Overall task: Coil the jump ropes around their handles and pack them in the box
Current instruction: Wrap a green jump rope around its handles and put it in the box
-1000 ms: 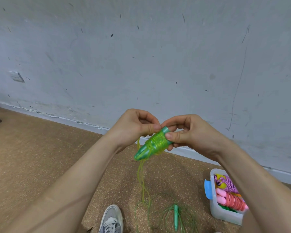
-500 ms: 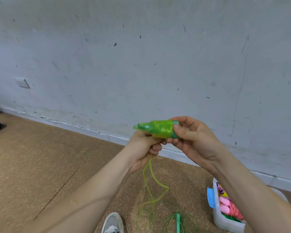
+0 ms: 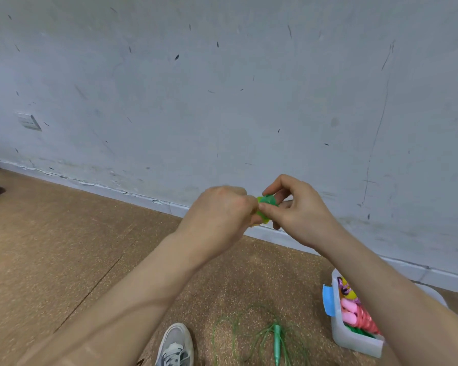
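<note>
Centre frame: left hand [image 3: 217, 216] and right hand [image 3: 300, 215], grips both clenched on green coiled handle [image 3: 267, 206]. Second handle [image 3: 276, 344] on floor [image 3: 64, 233], bottom centre. Box [image 3: 354, 343] lower right.

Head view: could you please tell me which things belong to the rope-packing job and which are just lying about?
Job: wrapped green handle in left hand and right hand; loose green rope and handle on floor; box holding coiled ropes.
Lying about: grey shoe; wall plate.

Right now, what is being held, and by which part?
The green rope-wrapped handle, between both hands: the left hand closes round its lower end, the right hand pinches the coiled upper part.
</note>
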